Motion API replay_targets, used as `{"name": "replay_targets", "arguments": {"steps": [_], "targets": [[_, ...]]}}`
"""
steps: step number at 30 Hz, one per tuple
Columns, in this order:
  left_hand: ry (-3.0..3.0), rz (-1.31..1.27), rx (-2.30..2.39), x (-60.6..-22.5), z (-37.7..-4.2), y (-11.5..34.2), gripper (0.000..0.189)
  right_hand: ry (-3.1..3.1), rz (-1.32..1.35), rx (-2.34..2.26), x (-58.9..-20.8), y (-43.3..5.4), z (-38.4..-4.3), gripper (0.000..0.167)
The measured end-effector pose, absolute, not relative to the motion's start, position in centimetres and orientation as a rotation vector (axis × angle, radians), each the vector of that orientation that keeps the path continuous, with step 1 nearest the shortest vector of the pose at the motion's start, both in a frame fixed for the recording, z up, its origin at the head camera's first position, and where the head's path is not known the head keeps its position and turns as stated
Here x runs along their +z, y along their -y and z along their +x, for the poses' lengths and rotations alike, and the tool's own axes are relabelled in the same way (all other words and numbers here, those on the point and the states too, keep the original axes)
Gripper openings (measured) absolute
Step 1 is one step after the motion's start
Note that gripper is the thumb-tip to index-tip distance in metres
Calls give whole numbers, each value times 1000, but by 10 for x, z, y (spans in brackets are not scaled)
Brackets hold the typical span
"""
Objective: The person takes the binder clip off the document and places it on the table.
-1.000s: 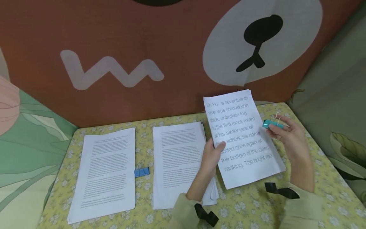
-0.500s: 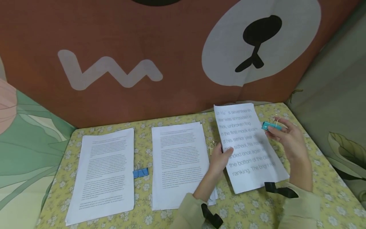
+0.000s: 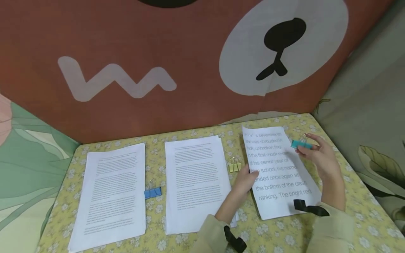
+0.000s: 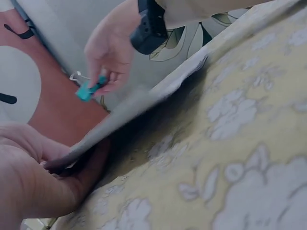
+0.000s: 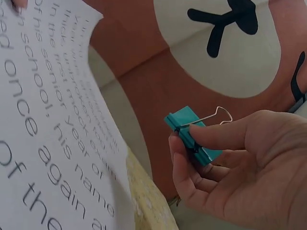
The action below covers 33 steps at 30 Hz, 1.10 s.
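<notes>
My left hand (image 3: 245, 180) pinches the left edge of a sheaf of large-print paper (image 3: 275, 175), thumb on top and fingers beneath. In the left wrist view the paper (image 4: 144, 103) is lifted off the cloth, with a dark gap under it. To the right of the sheaf, my right hand (image 3: 322, 158) holds a teal binder clip (image 3: 300, 144) between thumb and fingers. The right wrist view shows the clip (image 5: 189, 132) with a wire handle sticking out, apart from the paper's edge.
Two stacks of small-print paper lie to the left, one far left (image 3: 114, 196) and one in the middle (image 3: 197, 186). A blue binder clip (image 3: 153, 192) sits between them. A yellow binder clip (image 3: 235, 167) lies beside the middle stack. Behind the floral tablecloth (image 3: 351, 211) stands a printed backdrop (image 3: 190, 105).
My left hand has moved the large-print sheaf down and to the right, lowering it toward the table. The yellow clip has come into view. The right hand still holds the teal clip.
</notes>
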<state>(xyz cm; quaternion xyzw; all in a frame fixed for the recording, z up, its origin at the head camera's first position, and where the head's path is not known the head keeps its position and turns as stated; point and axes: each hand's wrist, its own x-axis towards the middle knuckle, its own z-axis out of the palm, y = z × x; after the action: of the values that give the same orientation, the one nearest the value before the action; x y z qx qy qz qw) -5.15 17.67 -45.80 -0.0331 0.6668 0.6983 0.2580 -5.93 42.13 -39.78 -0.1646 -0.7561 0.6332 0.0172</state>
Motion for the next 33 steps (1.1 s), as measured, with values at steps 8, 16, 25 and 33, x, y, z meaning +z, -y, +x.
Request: {"name": "replay_targets", "arguments": {"steps": [8, 16, 25, 33], "targets": [[-1882, 139, 1825, -455, -53, -156, 38, 2661, -579, 1608, -416, -434, -59, 66], [-1943, 227, 1766, -450, -58, -141, 33, 2688, -781, 1532, -425, -441, -61, 53], [-2063, 196, 1688, -448, -62, -138, 24, 2751, -908, 1434, -428, -445, -64, 52], [-2123, 116, 1657, -451, -58, -144, 29, 2918, -919, 1196, -427, -447, -60, 55]]}}
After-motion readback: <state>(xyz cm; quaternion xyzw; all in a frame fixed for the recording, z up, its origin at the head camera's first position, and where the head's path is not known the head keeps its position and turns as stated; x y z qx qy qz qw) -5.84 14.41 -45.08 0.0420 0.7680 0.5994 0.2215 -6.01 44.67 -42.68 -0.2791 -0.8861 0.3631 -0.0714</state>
